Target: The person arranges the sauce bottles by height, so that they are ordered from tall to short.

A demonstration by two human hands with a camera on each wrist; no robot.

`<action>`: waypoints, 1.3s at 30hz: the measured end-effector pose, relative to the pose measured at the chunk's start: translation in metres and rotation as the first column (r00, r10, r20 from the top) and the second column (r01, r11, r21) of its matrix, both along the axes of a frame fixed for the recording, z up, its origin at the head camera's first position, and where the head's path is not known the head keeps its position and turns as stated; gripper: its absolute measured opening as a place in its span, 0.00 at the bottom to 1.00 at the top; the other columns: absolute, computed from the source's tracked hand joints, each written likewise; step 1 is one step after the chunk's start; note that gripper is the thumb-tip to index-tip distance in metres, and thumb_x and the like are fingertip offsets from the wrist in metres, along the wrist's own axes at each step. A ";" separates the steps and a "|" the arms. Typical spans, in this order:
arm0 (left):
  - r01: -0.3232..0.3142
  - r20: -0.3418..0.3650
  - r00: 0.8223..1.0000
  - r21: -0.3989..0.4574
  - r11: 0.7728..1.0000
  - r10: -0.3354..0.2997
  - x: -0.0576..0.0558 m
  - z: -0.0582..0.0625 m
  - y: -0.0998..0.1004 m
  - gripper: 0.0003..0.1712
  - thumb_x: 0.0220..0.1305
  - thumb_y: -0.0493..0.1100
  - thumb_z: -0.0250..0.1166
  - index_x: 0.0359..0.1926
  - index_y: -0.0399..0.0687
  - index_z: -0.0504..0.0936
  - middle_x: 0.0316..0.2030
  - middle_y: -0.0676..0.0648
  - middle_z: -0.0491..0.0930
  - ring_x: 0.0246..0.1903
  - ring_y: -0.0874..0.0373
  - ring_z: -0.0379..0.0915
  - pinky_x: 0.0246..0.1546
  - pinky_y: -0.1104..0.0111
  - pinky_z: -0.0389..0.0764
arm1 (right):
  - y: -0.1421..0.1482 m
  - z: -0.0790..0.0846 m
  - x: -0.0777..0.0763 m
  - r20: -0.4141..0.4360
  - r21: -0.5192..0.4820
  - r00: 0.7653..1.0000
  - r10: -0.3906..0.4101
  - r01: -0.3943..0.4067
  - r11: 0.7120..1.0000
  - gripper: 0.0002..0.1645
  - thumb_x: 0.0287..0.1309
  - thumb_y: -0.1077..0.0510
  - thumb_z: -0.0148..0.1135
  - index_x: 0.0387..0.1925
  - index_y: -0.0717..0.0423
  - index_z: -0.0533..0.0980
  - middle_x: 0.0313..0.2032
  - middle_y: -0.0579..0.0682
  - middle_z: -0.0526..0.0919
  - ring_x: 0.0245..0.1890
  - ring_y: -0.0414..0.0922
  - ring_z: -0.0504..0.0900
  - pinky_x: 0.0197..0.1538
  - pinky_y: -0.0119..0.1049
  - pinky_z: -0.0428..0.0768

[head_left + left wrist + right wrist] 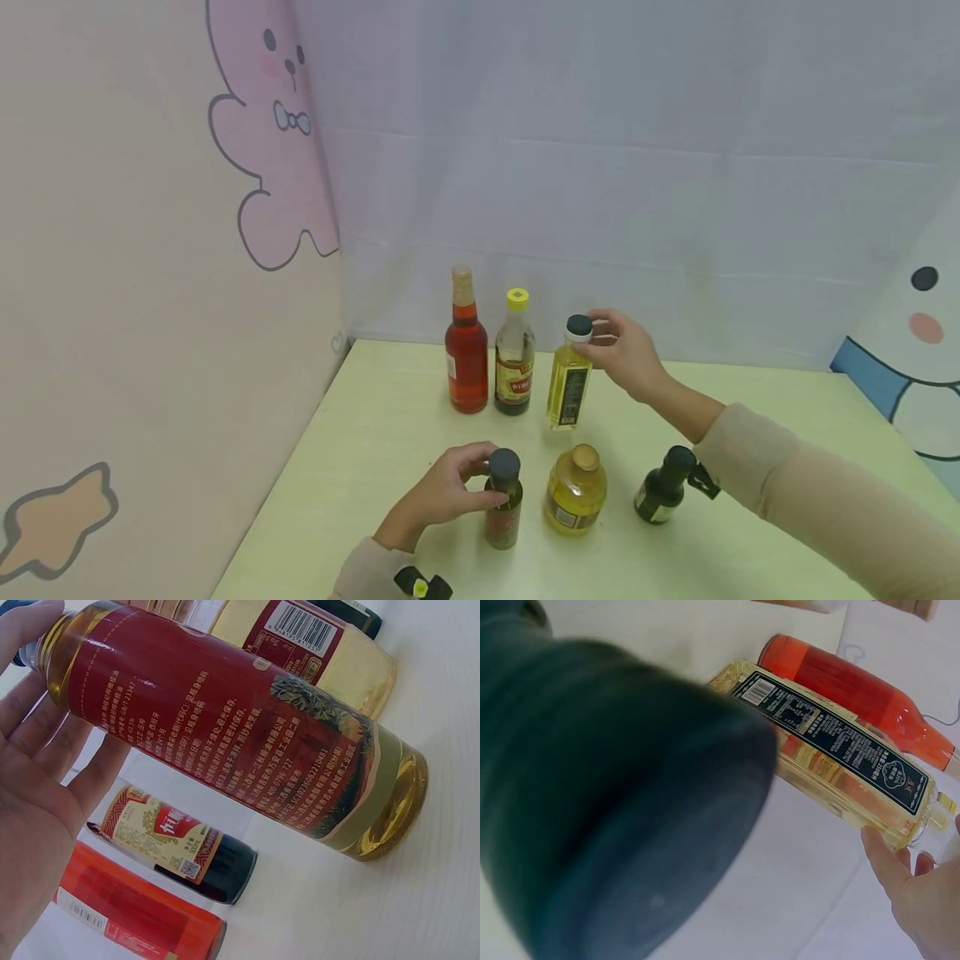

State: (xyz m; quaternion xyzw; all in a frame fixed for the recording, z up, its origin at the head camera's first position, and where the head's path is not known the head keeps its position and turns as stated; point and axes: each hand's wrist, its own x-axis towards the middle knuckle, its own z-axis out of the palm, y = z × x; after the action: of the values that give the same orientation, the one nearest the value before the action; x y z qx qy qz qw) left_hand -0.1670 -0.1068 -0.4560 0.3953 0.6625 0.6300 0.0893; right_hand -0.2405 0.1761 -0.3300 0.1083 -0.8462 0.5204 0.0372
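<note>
My left hand grips a round oil bottle by its neck, under the dark cap. The left wrist view shows that bottle's red label and golden oil at its base. Farther back, my right hand pinches the neck of a square clear bottle of yellow oil, topped by a dark cap with a white collar. It leans slightly, and its dark label faces the right wrist camera. Just left of it stands a yellow-capped sauce bottle, beside a tall bottle of red liquid.
A squat yellow oil bottle stands on the pale table between my arms. Under my right forearm is a small dark green bottle with a handle-like part; a dark bottle looms blurred in the right wrist view.
</note>
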 end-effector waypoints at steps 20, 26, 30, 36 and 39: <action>0.001 0.018 1.000 -0.015 1.000 -0.001 0.001 0.003 0.000 0.19 0.58 0.30 0.68 0.51 0.33 0.77 0.46 0.42 0.79 0.48 0.54 0.76 0.54 0.58 0.75 | -0.002 0.002 -0.019 -0.012 0.054 0.997 -0.080 0.081 0.995 0.30 0.58 0.61 0.67 0.60 0.63 0.67 0.51 0.65 0.77 0.53 0.58 0.77 0.44 0.45 0.82; -0.003 0.027 1.000 -0.020 1.000 0.003 0.001 0.003 0.000 0.19 0.58 0.30 0.68 0.51 0.33 0.77 0.46 0.42 0.80 0.48 0.55 0.76 0.55 0.58 0.75 | -0.003 0.009 -0.020 -0.025 0.106 0.998 -0.062 0.064 0.992 0.30 0.59 0.60 0.67 0.60 0.63 0.67 0.53 0.65 0.76 0.54 0.59 0.77 0.44 0.48 0.82; 0.004 0.037 0.999 -0.024 1.000 -0.003 0.001 0.002 0.001 0.19 0.58 0.31 0.68 0.51 0.33 0.77 0.46 0.42 0.80 0.48 0.54 0.76 0.55 0.58 0.75 | -0.004 0.010 -0.023 -0.021 0.134 0.998 -0.057 0.059 0.989 0.30 0.59 0.60 0.67 0.60 0.63 0.67 0.53 0.66 0.76 0.54 0.59 0.77 0.44 0.48 0.82; -0.014 0.040 0.999 -0.038 0.999 0.016 0.003 0.003 0.000 0.18 0.58 0.31 0.68 0.51 0.34 0.77 0.46 0.43 0.80 0.48 0.54 0.76 0.55 0.58 0.75 | -0.007 0.011 -0.031 -0.045 0.144 0.998 -0.047 0.053 0.988 0.30 0.60 0.60 0.67 0.60 0.63 0.67 0.54 0.66 0.76 0.54 0.59 0.77 0.46 0.49 0.81; -0.017 0.043 0.999 -0.040 0.999 0.019 0.003 0.004 0.000 0.19 0.58 0.31 0.68 0.51 0.34 0.77 0.46 0.42 0.80 0.48 0.55 0.76 0.55 0.58 0.75 | -0.009 0.011 -0.035 -0.049 0.144 0.998 -0.046 0.052 0.988 0.30 0.60 0.60 0.67 0.60 0.63 0.67 0.53 0.66 0.76 0.53 0.59 0.77 0.46 0.49 0.81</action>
State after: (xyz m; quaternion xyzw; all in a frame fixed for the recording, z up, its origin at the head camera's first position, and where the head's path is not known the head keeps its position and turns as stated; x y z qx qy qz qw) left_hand -0.1637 -0.1067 -0.4525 0.3737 0.6763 0.6260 0.1056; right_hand -0.2750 0.1672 -0.3194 0.1017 -0.8832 0.4536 0.0613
